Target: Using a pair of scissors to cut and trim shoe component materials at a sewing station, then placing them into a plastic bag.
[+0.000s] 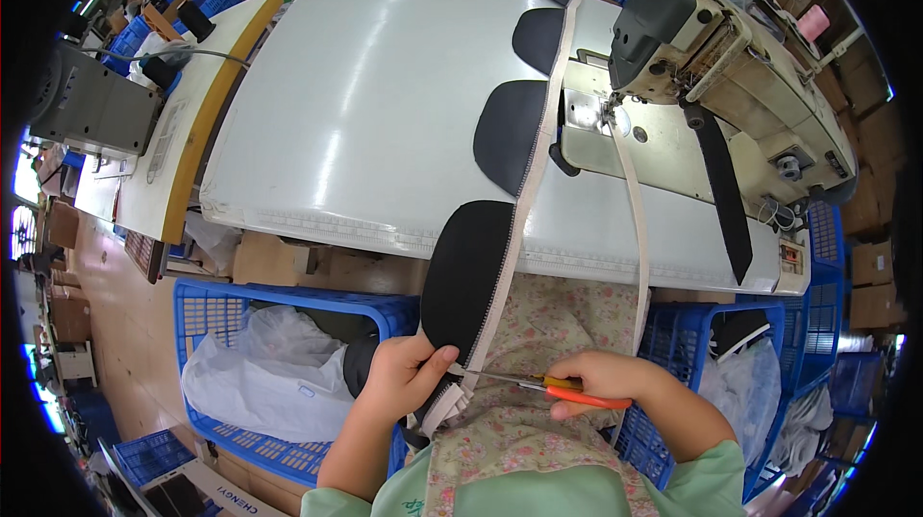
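Observation:
My left hand (pixel 402 375) pinches the lower end of a black rounded fabric piece (pixel 468 267), its thumb beside the stitched edge. A beige tape (pixel 524 205) runs along the straight side of this piece and joins it to more black pieces (pixel 508 133) lying up the table. In my right hand (pixel 615 376) is a pair of scissors (pixel 588 398) with orange and yellow handles. Their blades point left and reach the tape just beside my left thumb; whether they are parted is hard to see. Below the left hand hangs a bunched end of tape (pixel 444 408).
A sewing machine (pixel 716 65) stands at the right of the white table (pixel 336 113), with a second beige tape (pixel 635 209) trailing from its needle area. Blue baskets (pixel 288 291) flank my lap. A black strip (pixel 721 195) hangs across the machine bed.

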Demonstrator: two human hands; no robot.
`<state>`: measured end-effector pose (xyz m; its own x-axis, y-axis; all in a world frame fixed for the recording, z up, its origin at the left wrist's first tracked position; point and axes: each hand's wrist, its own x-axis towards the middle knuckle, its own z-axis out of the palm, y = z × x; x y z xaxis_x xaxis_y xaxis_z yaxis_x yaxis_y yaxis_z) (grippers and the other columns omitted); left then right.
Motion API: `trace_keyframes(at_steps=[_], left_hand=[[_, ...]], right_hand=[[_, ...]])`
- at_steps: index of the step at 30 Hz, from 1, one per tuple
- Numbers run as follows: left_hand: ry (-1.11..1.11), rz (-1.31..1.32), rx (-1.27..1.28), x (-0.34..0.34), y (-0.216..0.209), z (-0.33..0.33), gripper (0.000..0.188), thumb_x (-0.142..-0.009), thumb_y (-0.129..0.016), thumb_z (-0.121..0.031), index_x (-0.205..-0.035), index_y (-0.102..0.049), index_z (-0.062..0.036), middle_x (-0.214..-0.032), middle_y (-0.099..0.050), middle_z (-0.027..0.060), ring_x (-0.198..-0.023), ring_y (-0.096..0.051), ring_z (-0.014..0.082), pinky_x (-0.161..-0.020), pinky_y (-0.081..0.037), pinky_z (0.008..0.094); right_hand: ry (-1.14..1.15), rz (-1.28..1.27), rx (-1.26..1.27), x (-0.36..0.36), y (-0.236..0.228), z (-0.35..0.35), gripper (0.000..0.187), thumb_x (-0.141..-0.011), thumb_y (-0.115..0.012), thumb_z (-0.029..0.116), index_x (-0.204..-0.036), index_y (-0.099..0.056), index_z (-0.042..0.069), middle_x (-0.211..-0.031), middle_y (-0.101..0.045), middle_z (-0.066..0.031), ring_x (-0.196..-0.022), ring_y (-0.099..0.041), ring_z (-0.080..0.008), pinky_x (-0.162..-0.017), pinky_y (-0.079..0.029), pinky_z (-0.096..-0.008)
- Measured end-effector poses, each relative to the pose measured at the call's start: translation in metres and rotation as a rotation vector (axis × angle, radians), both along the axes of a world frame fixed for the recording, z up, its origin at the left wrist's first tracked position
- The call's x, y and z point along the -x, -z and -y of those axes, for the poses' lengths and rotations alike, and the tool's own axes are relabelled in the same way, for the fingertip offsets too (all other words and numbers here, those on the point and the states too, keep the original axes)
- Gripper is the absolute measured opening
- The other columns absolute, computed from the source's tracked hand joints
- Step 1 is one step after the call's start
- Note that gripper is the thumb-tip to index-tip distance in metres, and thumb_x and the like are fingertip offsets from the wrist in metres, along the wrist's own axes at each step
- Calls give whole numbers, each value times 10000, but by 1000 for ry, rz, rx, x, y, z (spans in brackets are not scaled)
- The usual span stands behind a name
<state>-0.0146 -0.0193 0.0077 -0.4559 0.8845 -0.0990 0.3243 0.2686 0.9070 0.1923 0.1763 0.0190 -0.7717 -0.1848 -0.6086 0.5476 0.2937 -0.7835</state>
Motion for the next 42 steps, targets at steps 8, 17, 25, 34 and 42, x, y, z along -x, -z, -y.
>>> trace_keyframes(at_steps=[8, 17, 25, 34, 42], left_hand=[[6, 41, -4, 1, 0, 0, 274, -854, -595, -190, -667, -552, 5, -530, -517, 67, -468, -465, 134, -460, -375, 282], [19, 11, -28, 5, -3, 23, 328, -856, -569, -205, -586, -558, -18, -539, -547, 51, -480, -518, 139, -456, -381, 274], [20, -26, 69, -3, -15, 45, 341, -796, -646, -203, -545, -520, -10, -503, -479, 120, -455, -493, 275, -435, -353, 348], [-159, -134, -104, 6, -19, -11, 268, -826, -581, -231, -695, -579, 2, -642, -537, 133, -601, -536, 298, -546, -408, 351], [-219, -221, -3, 6, -6, -39, 371, -845, -567, -323, -663, -551, 1, -626, -498, 122, -610, -518, 301, -552, -399, 361]], right_hand=[[-86, 90, -58, 15, -12, -6, 465, -737, -689, 490, -820, -593, 43, -627, -526, -53, -583, -486, -157, -548, -406, -297], [395, -292, -25, 1, -1, -15, 331, -688, -789, 278, -745, -559, 47, -653, -554, -32, -626, -514, -105, -581, -421, -276], [1249, -501, 365, 94, 4, 25, 194, -800, -632, 66, -858, -448, 45, -658, -516, -11, -620, -531, -92, -494, -425, -224], [1056, -522, -58, 74, 26, 63, 210, -784, -664, 119, -766, -473, 33, -618, -479, -14, -559, -417, -71, -517, -372, -232], [929, -399, 116, 59, 32, 88, 167, -780, -638, 12, -779, -474, 46, -693, -509, 16, -625, -450, -41, -546, -381, -210]])
